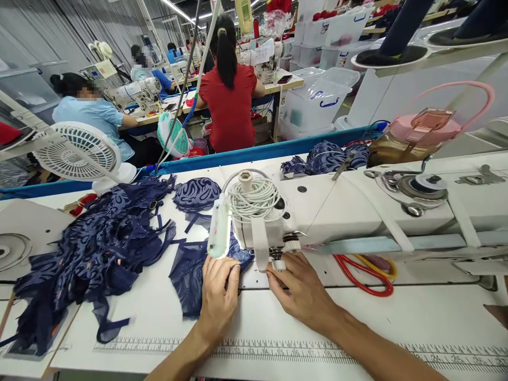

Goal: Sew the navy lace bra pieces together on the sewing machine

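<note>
My left hand (217, 296) presses the navy lace piece (190, 275) flat, right hand (304, 291) fingers open at the presser foot (278, 263), feeding carefully next.

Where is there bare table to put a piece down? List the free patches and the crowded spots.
Free: the white table right of the right hand, between the red scissors and the printed ruler; also the strip between the navy fabric heap and the navy piece under the left hand. Crowded: under the sewing machine head and the whole left side.
</note>
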Action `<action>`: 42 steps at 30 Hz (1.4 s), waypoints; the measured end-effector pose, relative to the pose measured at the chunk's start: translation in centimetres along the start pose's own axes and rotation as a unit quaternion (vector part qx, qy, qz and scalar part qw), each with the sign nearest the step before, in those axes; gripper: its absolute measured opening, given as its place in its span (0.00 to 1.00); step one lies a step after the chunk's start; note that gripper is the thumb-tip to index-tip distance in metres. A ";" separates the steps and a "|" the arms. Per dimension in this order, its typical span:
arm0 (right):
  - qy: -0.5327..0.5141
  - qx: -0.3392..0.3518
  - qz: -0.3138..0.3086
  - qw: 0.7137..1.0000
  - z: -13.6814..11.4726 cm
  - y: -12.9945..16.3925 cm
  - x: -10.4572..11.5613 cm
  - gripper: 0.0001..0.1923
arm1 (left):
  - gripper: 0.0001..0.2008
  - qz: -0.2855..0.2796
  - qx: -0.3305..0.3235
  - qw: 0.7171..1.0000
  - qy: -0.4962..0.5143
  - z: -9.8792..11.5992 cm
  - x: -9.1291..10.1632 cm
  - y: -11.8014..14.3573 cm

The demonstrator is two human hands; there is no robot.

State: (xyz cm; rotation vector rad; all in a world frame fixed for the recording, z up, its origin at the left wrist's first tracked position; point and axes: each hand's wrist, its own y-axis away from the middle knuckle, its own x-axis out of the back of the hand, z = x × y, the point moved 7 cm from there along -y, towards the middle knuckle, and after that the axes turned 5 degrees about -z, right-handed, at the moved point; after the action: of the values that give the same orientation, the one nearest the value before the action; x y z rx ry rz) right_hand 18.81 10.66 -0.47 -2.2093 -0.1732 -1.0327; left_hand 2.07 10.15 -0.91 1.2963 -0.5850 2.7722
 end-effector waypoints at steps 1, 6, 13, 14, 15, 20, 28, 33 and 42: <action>-0.006 0.000 -0.002 1.000 0.0 0.0 -0.1 0.12 | 0.10 -0.002 0.024 1.000 0.015 -0.6 0.0 0.0; -0.027 0.001 -0.009 1.000 0.1 0.1 -0.5 0.11 | 0.11 -0.013 0.081 0.995 0.052 -1.9 -0.2 -0.1; -0.016 0.009 -0.033 0.999 0.0 0.2 -1.0 0.12 | 0.07 -0.042 0.045 0.995 0.080 -1.7 -0.9 -0.1; -0.015 0.009 -0.039 0.999 0.0 0.2 -1.1 0.12 | 0.07 -0.051 0.044 0.995 0.076 -1.8 -1.1 0.0; -0.014 0.008 -0.046 0.999 0.0 0.2 -1.3 0.13 | 0.08 -0.056 0.044 0.995 0.072 -1.8 -1.2 0.0; -0.008 0.012 -0.074 0.997 0.0 0.2 -2.1 0.12 | 0.08 -0.048 0.003 0.998 0.047 -1.1 -1.2 -0.1; 0.010 0.009 -0.073 0.997 0.4 -0.1 -1.3 0.12 | 0.12 -0.052 -0.167 0.982 -0.070 2.4 -1.5 0.4; 0.019 -0.001 -0.047 0.999 0.9 -0.3 -0.6 0.14 | 0.11 -0.046 -0.262 0.946 -0.184 4.2 -2.7 1.4; -0.021 0.067 -0.149 0.986 -1.4 0.3 -1.4 0.13 | 0.09 -0.137 -0.270 0.945 -0.122 4.6 -1.4 0.4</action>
State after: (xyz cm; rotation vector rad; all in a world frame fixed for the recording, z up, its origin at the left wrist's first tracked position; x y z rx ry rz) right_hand 17.16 9.77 -1.02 -2.1236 -0.5898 -1.0980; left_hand 6.27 8.43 0.59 1.4472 -1.0011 2.0352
